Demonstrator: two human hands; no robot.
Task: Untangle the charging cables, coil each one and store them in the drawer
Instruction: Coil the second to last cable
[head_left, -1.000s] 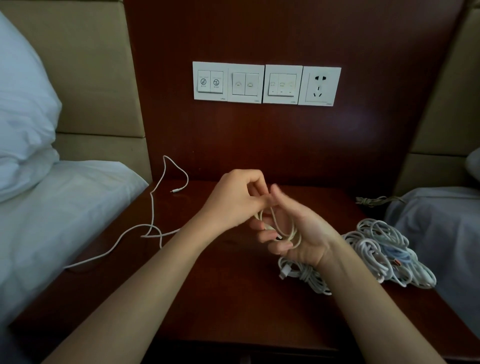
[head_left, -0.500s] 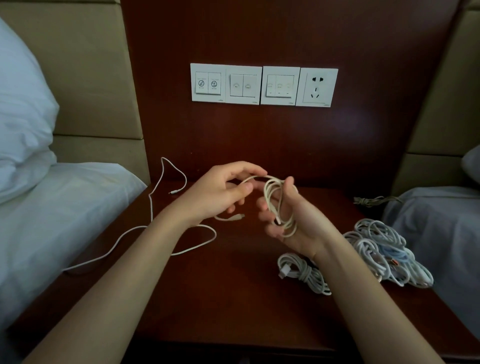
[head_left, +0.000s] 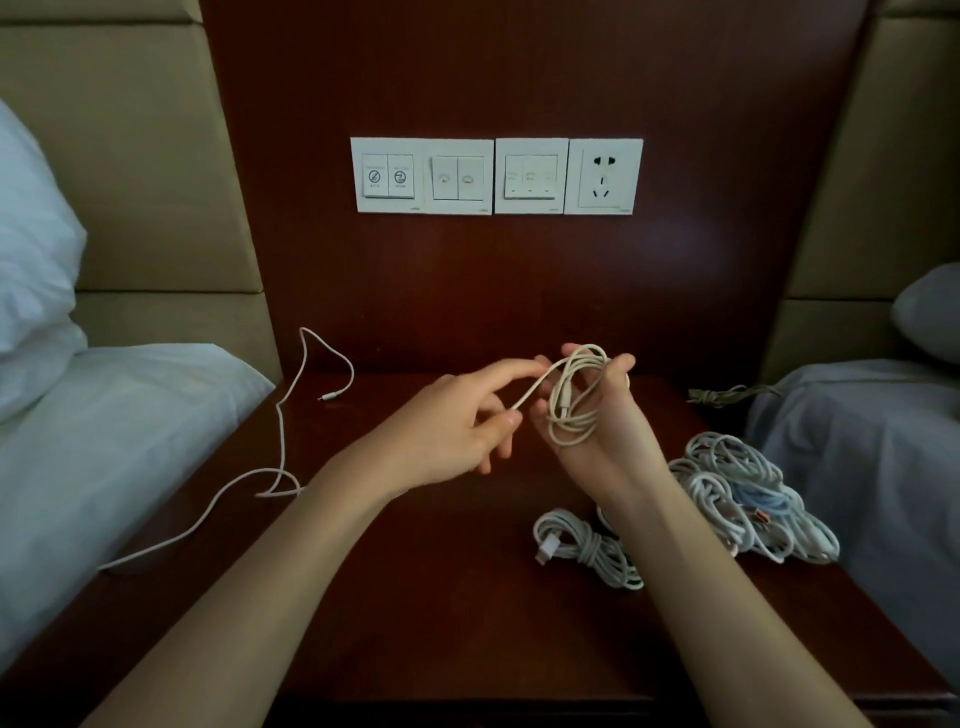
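While right hand (head_left: 609, 434) grips, smooth cable (head_left: 567, 401) forms ovals.

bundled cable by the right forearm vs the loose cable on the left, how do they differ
The bundled cable is coiled and wrapped round its middle; the loose cable lies strung out. The bundled cable sits on the nightstand; the loose cable runs off toward the bed. Both are white.
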